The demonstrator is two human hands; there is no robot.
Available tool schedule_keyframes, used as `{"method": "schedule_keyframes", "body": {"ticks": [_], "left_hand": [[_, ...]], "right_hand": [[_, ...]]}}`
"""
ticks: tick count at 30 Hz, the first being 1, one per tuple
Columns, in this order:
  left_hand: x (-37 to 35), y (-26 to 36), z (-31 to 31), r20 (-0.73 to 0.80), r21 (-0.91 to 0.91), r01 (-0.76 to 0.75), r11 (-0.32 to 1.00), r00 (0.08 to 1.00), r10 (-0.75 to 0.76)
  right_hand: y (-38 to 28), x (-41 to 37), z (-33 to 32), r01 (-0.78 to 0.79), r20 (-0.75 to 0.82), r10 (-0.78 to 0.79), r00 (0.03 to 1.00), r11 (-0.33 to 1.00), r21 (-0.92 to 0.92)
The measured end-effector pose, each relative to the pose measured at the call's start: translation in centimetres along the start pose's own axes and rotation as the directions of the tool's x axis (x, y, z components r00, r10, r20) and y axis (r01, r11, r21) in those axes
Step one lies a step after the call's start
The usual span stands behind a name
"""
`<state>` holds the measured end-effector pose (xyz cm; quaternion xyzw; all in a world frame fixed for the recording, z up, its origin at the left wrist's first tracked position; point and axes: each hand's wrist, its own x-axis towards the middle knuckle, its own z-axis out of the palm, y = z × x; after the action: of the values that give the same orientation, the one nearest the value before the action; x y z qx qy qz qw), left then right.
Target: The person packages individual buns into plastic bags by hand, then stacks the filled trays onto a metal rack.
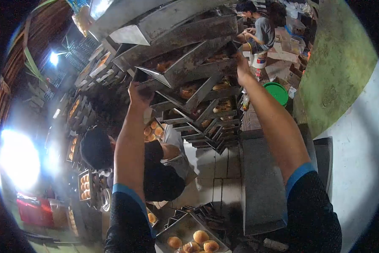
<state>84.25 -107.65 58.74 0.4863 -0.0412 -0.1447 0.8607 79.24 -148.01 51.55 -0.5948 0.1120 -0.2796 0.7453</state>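
Note:
Both my arms reach up and forward to a tall stack of dark metal baking trays. My left hand [139, 96] grips the left end of a metal tray [191, 61], its fingers partly hidden. At the opposite end, my right hand [243, 71] holds the same tray by its side. Packaged bread shows in the gaps of the stack, including a wrapped loaf [189, 90] just below. More trays [172, 29] lie crosswise above my hands.
A person in a dark cap [97, 147] bends close by at left, near a tray of buns [153, 131]. Below me is another tray with several buns [200, 236]. A person in grey [263, 31] sits at back right, beyond a green lid [276, 93].

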Motion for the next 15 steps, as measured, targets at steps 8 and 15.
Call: {"method": "schedule_keyframes", "body": {"ticks": [8,15], "left_hand": [[-7.7,-3.8,1.6,0.053,-0.181,-0.202,0.963,0.975,0.214],[-23.0,-7.8,0.0,-0.049,-0.215,-0.234,0.948,0.972,0.229]], "right_hand": [[-5.2,-11.0,-3.3,-0.043,-0.042,0.06,0.997,0.941,0.335],[-3.1,-27.0,-12.6,0.177,-0.072,-0.166,0.983,0.966,0.186]]}}
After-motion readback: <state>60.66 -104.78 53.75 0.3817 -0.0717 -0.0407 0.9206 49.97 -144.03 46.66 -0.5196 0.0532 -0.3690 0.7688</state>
